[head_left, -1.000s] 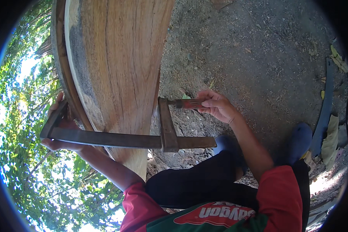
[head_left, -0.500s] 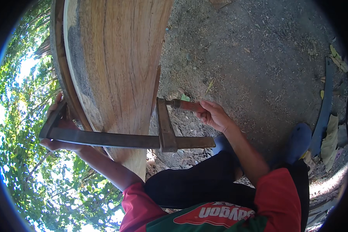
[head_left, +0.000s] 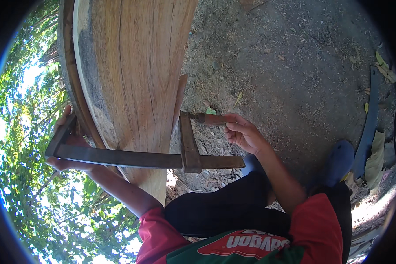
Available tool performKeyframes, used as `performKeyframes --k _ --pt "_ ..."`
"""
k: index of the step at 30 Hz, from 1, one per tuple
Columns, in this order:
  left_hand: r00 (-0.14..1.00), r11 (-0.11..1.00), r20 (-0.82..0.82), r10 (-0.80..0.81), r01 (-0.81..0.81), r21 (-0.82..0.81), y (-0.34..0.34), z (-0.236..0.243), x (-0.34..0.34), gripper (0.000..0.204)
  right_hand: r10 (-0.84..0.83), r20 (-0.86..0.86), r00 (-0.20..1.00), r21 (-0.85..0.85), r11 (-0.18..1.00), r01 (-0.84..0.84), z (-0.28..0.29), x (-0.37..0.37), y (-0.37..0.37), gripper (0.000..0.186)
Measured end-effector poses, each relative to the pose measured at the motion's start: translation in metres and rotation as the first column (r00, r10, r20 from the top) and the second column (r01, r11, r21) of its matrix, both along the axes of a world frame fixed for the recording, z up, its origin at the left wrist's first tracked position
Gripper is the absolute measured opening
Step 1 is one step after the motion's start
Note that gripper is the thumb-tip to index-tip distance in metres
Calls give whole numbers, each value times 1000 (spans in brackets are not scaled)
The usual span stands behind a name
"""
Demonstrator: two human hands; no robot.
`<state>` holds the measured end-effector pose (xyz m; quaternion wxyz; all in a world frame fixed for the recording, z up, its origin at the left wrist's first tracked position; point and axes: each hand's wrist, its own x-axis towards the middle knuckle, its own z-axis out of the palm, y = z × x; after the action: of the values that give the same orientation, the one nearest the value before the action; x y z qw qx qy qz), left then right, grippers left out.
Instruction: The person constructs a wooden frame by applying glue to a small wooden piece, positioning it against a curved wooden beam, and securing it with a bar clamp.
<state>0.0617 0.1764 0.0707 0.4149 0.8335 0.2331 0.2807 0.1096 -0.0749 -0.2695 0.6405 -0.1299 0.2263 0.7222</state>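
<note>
A steel bar clamp (head_left: 119,159) lies across a broad wooden plank (head_left: 132,66) with dark cracks in its grain. My left hand (head_left: 77,140) is wrapped around the clamp's fixed jaw (head_left: 59,137) at the plank's left edge. On the right side, the sliding jaw (head_left: 189,145) stands beside the plank's edge, and its screw carries a worn reddish handle (head_left: 214,119). My right hand (head_left: 247,135) pinches the outer end of that handle between thumb and fingers. A thin wooden strip (head_left: 179,94) sits along the plank's right edge near the screw.
A long, narrow brown timber (head_left: 68,57) runs along the plank's left side. Bare ground (head_left: 277,66) with wood shavings spreads to the right. A handsaw-like grey blade (head_left: 368,123) and dry leaves (head_left: 375,163) lie at far right, near my blue shoe (head_left: 341,158).
My right hand's fingers have shifted their grip on the handle, which looks slightly turned. The thin strip shows a little more at the plank's edge. My left hand stays put.
</note>
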Motion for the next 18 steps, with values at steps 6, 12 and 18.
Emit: performKeyframes --k 6,12,18 --pt "999 998 -4 -47 46 -49 -5 -2 2 104 99 14 995 185 978 -99 -30 -10 -2 46" --pt "997 993 1 -78 78 -83 -3 0 2 104 149 27 988 52 987 -150 10 9 -3 41" --pt "991 982 15 -131 132 -133 -8 3 7 104 54 -23 998 197 979 -48 -17 -5 -8 33"
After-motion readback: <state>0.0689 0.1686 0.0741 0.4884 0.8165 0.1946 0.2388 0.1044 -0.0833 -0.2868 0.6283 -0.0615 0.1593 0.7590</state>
